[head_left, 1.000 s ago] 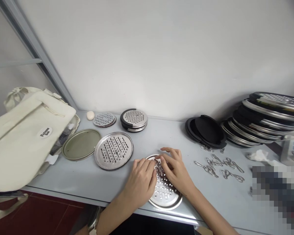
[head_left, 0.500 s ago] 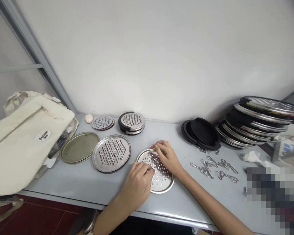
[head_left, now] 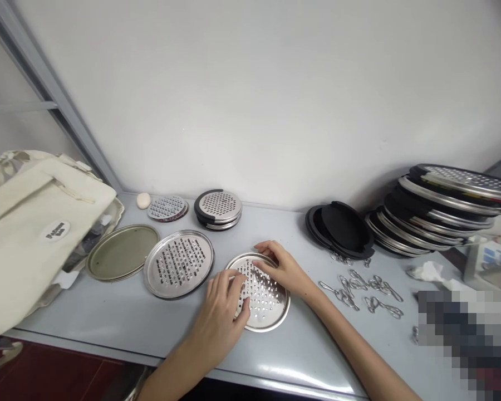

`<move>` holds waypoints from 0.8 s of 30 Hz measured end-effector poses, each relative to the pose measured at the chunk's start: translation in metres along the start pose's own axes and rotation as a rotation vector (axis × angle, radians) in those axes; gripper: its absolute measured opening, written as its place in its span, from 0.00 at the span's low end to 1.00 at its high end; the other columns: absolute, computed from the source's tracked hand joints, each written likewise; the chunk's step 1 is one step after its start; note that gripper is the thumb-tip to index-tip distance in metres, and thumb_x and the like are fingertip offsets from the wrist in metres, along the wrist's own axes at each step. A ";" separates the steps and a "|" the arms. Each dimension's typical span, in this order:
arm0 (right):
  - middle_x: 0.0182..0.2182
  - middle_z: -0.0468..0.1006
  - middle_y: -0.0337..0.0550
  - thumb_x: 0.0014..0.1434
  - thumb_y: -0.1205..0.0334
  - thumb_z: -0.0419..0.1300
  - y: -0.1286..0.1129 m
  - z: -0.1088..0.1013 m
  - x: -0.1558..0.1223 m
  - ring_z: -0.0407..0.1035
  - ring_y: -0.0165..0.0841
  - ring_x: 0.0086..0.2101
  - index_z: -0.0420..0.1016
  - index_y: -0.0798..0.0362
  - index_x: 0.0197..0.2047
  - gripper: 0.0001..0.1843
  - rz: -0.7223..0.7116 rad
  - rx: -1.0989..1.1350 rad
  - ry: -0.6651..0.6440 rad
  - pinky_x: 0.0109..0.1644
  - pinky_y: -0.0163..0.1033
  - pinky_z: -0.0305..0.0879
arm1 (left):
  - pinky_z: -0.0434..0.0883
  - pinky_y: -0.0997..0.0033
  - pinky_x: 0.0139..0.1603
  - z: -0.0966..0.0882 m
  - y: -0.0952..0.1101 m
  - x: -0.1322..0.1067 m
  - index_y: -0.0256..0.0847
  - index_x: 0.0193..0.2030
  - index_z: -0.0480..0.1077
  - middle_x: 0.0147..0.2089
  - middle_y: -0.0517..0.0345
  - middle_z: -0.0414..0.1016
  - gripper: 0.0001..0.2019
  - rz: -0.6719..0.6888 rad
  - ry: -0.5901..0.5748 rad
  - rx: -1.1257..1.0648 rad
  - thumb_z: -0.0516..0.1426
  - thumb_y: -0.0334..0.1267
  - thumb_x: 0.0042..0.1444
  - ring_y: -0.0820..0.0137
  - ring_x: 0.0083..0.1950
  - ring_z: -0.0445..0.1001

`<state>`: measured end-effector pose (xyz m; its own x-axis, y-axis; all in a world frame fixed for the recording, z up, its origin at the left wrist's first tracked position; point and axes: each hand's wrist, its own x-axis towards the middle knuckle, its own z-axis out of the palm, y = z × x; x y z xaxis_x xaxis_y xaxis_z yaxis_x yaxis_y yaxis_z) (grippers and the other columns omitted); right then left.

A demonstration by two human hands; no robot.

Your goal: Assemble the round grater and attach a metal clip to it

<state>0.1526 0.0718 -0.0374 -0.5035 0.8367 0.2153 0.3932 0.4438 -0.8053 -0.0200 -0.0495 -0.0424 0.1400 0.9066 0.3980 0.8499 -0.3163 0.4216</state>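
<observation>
A round metal grater plate (head_left: pixel 264 312) lies flat on the table in front of me, its raised teeth facing up. My left hand (head_left: pixel 221 309) is over its left edge, thumb and fingers apart. At the plate's upper right rim is my right hand (head_left: pixel 281 270), its thumb and fingers also spread. Neither hand is closed on the plate; whether the fingertips touch it I cannot tell. Left of my hands lies another round grater plate (head_left: pixel 179 264) on top of a similar disc, and beyond it sits an olive-green round plate (head_left: pixel 123 253).
Smaller graters (head_left: pixel 219 206) and perforated discs (head_left: pixel 167 208) sit along the wall. Black round holders (head_left: pixel 346 228), a tall leaning stack of graters (head_left: pixel 438 217) and several wire loops (head_left: pixel 359 284) are on the right. A cream bag (head_left: pixel 37 245) covers the left end.
My left hand has opened its fingers and drawn left off the plate's middle. My right hand's fingers have spread slightly. The whole view has shifted a little.
</observation>
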 end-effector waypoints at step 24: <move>0.35 0.71 0.41 0.56 0.56 0.65 0.004 -0.014 -0.001 0.66 0.34 0.35 0.73 0.52 0.43 0.13 -0.042 -0.048 -0.149 0.39 0.38 0.63 | 0.56 0.50 0.64 0.005 -0.006 -0.004 0.42 0.66 0.51 0.69 0.43 0.50 0.32 -0.018 -0.077 0.008 0.57 0.45 0.58 0.54 0.68 0.53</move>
<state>0.1652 0.0777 -0.0334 -0.6279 0.7614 0.1611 0.4038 0.4956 -0.7690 -0.0233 -0.0499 -0.0501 0.1635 0.9310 0.3264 0.8564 -0.2981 0.4214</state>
